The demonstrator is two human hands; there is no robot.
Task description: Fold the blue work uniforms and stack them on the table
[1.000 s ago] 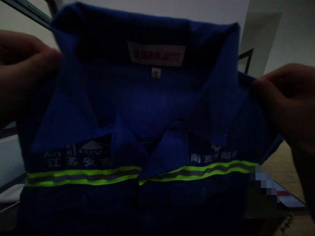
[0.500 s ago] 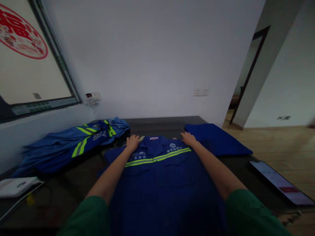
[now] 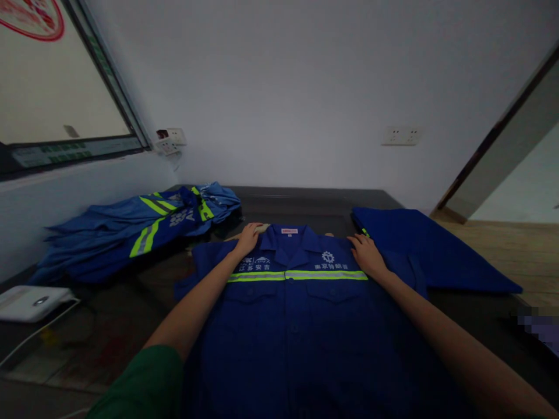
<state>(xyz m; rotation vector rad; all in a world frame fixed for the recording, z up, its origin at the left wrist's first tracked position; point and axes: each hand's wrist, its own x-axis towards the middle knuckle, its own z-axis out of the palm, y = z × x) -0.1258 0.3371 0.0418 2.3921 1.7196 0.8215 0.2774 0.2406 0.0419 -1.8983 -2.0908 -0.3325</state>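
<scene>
A dark blue work shirt (image 3: 297,326) with a yellow-green reflective band across the chest lies face up on the dark table (image 3: 297,201), collar away from me. My left hand (image 3: 247,237) rests on the shirt's left shoulder beside the collar, fingers curled over the cloth edge. My right hand (image 3: 365,254) lies flat on the right shoulder, fingers stretched out and apart. Both forearms reach over the shirt's front.
A heap of lighter blue reflective garments (image 3: 131,230) lies at the table's left. A folded dark blue garment (image 3: 419,250) lies at the right. A white device (image 3: 30,302) with a cable sits front left. Wall sockets (image 3: 400,135) and a doorway are behind.
A second ago I held the shirt up close by its shoulders. It now lies flat on the table with both hands on its shoulders; my right hand has slid outward.
</scene>
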